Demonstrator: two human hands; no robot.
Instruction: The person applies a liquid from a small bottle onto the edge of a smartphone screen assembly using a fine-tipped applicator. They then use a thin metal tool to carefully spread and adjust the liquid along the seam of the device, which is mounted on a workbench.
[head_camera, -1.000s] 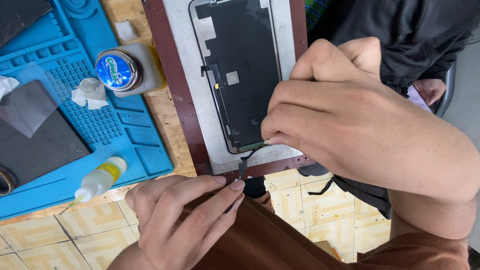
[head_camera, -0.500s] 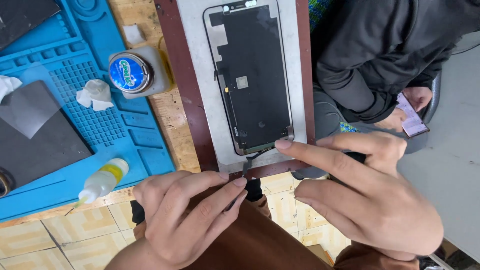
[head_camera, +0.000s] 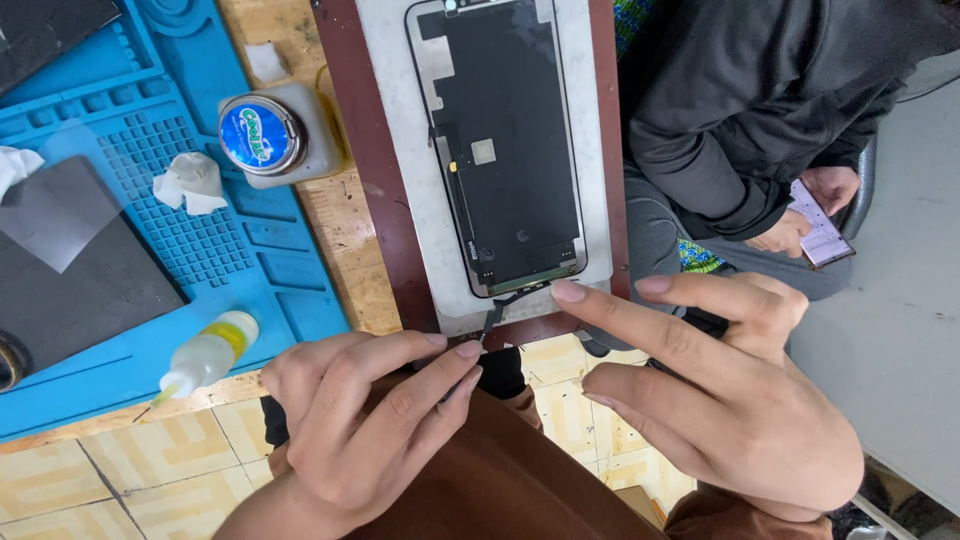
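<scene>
While pinching ribbon cable (head_camera: 492, 322): left grip (head_camera: 370, 420).

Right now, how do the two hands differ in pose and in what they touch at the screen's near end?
The left hand is curled, its fingers pinching the thin flex cable below the screen. The right hand is spread, fingers straight, one fingertip pressing by the screen's near edge and holding nothing. The left hand sits off the grey plate; the right reaches onto it. Both are bare and meet at the screen's near end.
</scene>
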